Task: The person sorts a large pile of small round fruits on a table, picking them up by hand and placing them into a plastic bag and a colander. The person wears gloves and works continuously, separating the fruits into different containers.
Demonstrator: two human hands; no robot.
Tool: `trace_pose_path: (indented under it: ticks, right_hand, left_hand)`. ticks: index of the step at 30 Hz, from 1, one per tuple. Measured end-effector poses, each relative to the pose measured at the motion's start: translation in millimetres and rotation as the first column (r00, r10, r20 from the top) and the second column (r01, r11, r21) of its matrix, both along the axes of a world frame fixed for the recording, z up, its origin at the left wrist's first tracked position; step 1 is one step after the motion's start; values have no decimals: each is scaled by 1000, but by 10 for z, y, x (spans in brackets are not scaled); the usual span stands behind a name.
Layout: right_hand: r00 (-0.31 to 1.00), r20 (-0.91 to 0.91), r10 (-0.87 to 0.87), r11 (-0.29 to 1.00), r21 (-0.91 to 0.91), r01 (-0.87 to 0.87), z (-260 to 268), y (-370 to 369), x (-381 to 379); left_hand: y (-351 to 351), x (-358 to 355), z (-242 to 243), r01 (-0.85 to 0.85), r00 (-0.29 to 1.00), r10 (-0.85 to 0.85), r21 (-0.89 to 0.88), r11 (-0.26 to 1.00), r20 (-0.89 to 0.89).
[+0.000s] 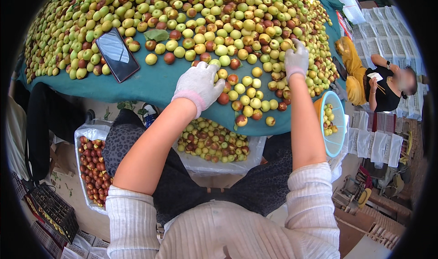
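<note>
My left hand point(202, 86), in a pale knit glove with a pink cuff, reaches palm-down over the front edge of a jujube pile point(219, 33). Its thumb is spread from the fingers, beside a small group of green and red-brown jujubes point(251, 96). The palm side is hidden. Farther right, my right hand point(297, 57), gloved alike, rests among jujubes with its fingers bent; whether one is held is hidden. Teal cloth point(160, 76) covers the table under the fruit. Below its edge, a plastic-lined container point(191, 166) holds mixed jujubes between my legs.
A smartphone point(117, 55) lies at the pile's left edge, near a green leaf point(156, 35). A blue basket point(337, 122) with jujubes stands right, a lined crate point(92, 206) of red-brown jujubes left. One person point(383, 84) sits at right; another's dark-clad leg point(44, 122) is at left.
</note>
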State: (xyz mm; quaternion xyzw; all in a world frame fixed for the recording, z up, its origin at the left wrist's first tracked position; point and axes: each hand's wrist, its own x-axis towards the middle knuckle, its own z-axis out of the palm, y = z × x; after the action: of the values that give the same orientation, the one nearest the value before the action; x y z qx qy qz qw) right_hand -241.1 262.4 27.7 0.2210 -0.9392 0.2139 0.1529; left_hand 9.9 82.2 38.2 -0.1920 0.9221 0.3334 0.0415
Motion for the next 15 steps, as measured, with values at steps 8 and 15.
trace_pose_path:
  ticks: [8, 15]
  right_hand:
    - [952, 302, -61, 818, 562, -126, 121, 57, 310]
    - [969, 40, 242, 969, 35, -243, 146, 1030, 744]
  left_hand:
    - [38, -32, -18, 27, 1000, -26, -77, 997, 14]
    - [59, 7, -36, 107, 984, -90, -104, 989, 155]
